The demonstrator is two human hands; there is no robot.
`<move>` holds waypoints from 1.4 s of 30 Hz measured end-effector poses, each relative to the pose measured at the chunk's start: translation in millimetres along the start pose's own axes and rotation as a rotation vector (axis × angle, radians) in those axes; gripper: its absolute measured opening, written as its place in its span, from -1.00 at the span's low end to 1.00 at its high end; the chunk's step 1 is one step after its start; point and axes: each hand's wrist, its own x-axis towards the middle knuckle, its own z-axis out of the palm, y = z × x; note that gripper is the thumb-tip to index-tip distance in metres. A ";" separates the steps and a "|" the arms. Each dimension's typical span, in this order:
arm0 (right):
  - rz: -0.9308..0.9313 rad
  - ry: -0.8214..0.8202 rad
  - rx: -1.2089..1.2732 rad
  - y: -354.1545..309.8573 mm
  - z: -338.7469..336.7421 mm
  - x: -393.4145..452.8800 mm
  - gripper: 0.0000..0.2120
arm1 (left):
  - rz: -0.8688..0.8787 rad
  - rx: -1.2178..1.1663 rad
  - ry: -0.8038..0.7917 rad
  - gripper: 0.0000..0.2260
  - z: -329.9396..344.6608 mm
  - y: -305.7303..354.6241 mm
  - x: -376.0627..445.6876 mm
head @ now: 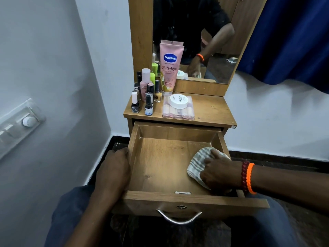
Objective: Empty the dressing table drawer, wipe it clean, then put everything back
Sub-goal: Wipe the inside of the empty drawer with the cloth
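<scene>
cloth (pixel 199 166) partly under r hand (pixel 219 173)

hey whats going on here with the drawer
A person is wiping out the open drawer of a dressing table. The right hand presses a striped cloth against the drawer's right side, while the left hand steadies its left wall. The drawer is emptied; the lotion tube, small bottles and white jar wait on the tabletop.
</scene>
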 end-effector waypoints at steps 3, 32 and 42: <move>0.033 0.095 -0.079 12.2 -7.2 2.7 -0.68 | 0.001 0.013 -0.007 -0.78 1.3 -3.1 0.4; -0.227 0.670 0.535 -60.5 -77.8 102.7 -0.82 | -0.033 -0.043 -0.056 -0.93 -16.8 16.7 -5.7; 0.208 0.671 0.502 -40.0 -49.1 108.8 -0.61 | -0.071 0.016 -0.122 -0.70 -13.7 12.7 -2.3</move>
